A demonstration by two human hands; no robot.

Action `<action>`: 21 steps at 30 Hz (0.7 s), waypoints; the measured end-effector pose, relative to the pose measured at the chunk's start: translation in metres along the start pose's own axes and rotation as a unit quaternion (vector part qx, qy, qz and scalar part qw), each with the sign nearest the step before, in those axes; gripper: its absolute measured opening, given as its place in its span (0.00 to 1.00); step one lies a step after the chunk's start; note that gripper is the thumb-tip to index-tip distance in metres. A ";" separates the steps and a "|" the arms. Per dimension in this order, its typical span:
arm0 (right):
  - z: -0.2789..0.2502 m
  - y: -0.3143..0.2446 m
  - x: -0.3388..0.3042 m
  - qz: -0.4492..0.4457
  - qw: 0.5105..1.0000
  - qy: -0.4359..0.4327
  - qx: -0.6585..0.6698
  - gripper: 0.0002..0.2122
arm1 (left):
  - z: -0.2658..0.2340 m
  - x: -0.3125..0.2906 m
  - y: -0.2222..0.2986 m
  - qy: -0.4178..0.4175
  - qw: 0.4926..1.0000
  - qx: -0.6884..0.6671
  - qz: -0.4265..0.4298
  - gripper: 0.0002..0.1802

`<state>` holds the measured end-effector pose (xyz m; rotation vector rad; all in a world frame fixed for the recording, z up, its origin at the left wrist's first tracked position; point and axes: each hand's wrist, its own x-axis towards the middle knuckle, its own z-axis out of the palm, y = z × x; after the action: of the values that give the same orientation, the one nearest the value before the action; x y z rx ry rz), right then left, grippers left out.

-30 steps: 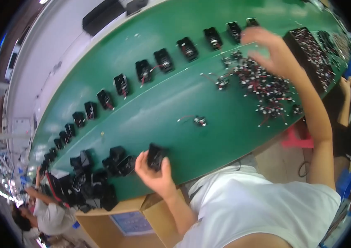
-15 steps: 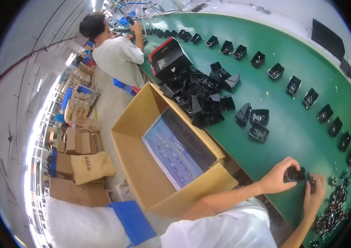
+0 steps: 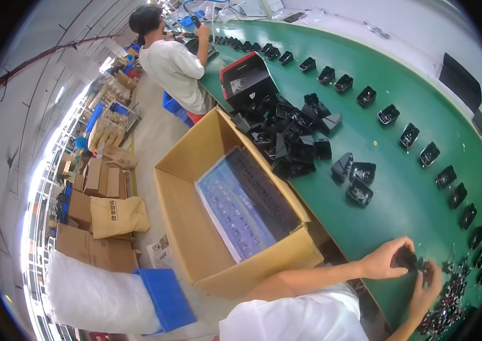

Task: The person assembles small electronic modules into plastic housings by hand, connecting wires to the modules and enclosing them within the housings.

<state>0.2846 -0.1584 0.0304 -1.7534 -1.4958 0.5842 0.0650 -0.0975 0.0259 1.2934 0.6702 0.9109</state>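
Low over the green table [image 3: 366, 227], my left hand [image 3: 385, 261] is closed round a black plastic housing [image 3: 404, 258]. My right hand [image 3: 427, 282] is raised against its right side, thumb and fingers pinched at a small dark part; blur and the fingers hide what kind it is. Right beside that hand lies a heap of small parts [image 3: 451, 295] with dark, silver and red bits. Farther up the table, a few loose black housings [image 3: 360, 192] lie near a larger pile of them [image 3: 292, 136].
Black housings [image 3: 410, 135] stand in a curved row along the table's far side. An open cardboard box [image 3: 195, 250] holding a printed sheet stands against the near edge. Behind the pile sits a black-and-red box [image 3: 246, 82]. A co-worker [image 3: 175, 68] works farther along.
The two hands have drawn together, the right one now meeting the housing in the left. That housing has turned and shows less of its open face. The whole view has shifted slightly.
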 end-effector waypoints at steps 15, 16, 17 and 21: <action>-0.010 -0.082 -0.010 0.047 0.926 0.044 0.373 0.09 | -0.016 0.002 0.014 -0.074 0.955 -0.280 -0.069 0.43; -0.009 -0.089 -0.011 0.019 0.935 0.057 0.349 0.09 | -0.014 0.002 0.012 -0.066 0.955 -0.277 -0.084 0.48; -0.011 -0.091 -0.013 -0.009 0.943 0.066 0.325 0.08 | -0.014 0.006 0.010 -0.098 0.950 -0.283 -0.093 0.50; -0.010 -0.085 -0.022 -0.060 0.967 0.073 0.236 0.06 | -0.006 0.007 0.009 -0.143 0.940 -0.288 -0.109 0.49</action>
<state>0.2342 -0.1784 0.1000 -1.2995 -1.2262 0.6697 0.0620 -0.0879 0.0344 0.7818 0.2736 0.6498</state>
